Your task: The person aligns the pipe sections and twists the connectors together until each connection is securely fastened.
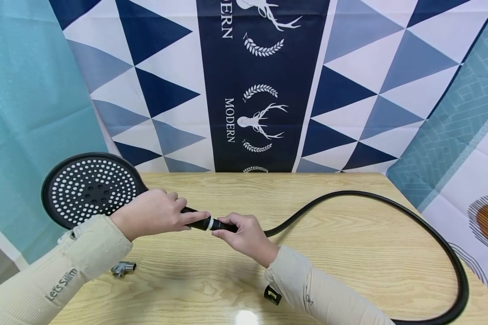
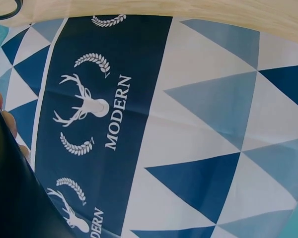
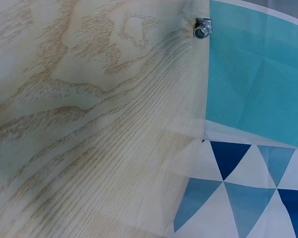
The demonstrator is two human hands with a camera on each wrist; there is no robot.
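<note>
A large round black shower head (image 1: pixel 91 189) with white nozzles is held by its handle in my left hand (image 1: pixel 154 214), whose index finger lies along the handle toward the joint. My right hand (image 1: pixel 244 234) pinches the black end fitting of a shower hose (image 1: pixel 345 193) between thumb and fingers. Handle and fitting meet end to end at a white ring (image 1: pixel 211 224); I cannot tell whether they are screwed together. In the left wrist view, the dark back of the shower head (image 2: pixel 15 198) fills the lower left corner, with fingertips beyond it.
A small chrome fitting (image 1: pixel 123 268) lies on the wooden table (image 1: pixel 211 289) by the left forearm. Close to the right sleeve is a small black piece with a yellow mark (image 1: pixel 272 295). The hose loops over the table's right side. Patterned cloth (image 1: pixel 260 90) hangs behind.
</note>
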